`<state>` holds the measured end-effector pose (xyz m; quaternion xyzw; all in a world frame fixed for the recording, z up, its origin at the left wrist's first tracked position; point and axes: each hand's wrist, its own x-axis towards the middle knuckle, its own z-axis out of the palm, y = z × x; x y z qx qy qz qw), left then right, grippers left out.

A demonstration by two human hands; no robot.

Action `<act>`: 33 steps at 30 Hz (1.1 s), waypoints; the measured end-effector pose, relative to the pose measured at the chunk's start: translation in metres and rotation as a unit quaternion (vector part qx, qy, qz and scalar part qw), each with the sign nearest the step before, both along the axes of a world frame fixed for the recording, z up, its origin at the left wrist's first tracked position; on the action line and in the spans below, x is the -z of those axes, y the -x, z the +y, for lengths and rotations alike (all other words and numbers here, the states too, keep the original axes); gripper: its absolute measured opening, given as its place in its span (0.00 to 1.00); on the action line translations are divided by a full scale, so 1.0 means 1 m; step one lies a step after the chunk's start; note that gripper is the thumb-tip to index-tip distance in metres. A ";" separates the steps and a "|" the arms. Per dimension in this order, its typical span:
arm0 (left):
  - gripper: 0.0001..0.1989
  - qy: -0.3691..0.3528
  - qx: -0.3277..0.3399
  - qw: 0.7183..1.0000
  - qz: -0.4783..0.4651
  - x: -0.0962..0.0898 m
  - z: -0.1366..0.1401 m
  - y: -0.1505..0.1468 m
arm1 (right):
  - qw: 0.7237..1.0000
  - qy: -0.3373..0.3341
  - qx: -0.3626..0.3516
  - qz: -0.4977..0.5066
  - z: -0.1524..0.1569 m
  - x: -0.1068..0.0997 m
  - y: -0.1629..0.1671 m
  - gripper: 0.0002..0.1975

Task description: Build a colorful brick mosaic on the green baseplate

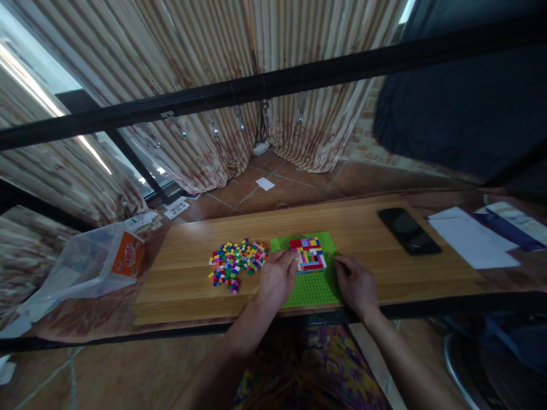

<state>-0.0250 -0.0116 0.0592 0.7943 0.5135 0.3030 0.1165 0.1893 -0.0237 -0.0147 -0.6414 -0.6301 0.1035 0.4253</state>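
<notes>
A green studded baseplate (314, 290) lies on the wooden board. On its upper part sits a flat block of multi-coloured toy bricks (310, 254). My left hand (277, 278) rests over the baseplate's left side, its closed fingertips at the left edge of the brick block. Whatever those fingers pinch, if anything, is hidden. At the baseplate's right edge is my right hand (356, 286), fingers curled with thumb and forefinger close together. Anything held there is too small to tell. Left of my left hand spreads a pile of small loose bricks (239, 259) in many colours.
A black phone (409, 230) lies on the right of the wooden board (183, 296). Beyond it are white papers (472, 236). A clear plastic box (96, 262) with an orange label stands off the left end. A dark metal bar (256, 84) crosses behind the board.
</notes>
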 end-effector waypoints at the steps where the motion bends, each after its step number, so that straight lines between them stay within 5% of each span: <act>1: 0.09 0.001 0.010 1.000 0.012 -0.001 0.004 -0.007 | 1.000 -0.001 0.002 0.000 0.000 0.000 0.000 0.15; 12: 0.09 -0.014 0.037 0.984 0.173 -0.005 0.026 -0.039 | 1.000 0.013 -0.002 0.008 0.000 -0.004 0.001 0.14; 23: 0.04 -0.019 -0.008 0.992 0.122 0.003 0.026 -0.043 | 1.000 0.002 -0.005 0.015 0.000 -0.002 0.001 0.13; 33: 0.10 -0.083 0.020 0.989 0.119 0.010 0.021 -0.038 | 1.000 0.006 -0.007 0.012 0.000 -0.003 0.001 0.13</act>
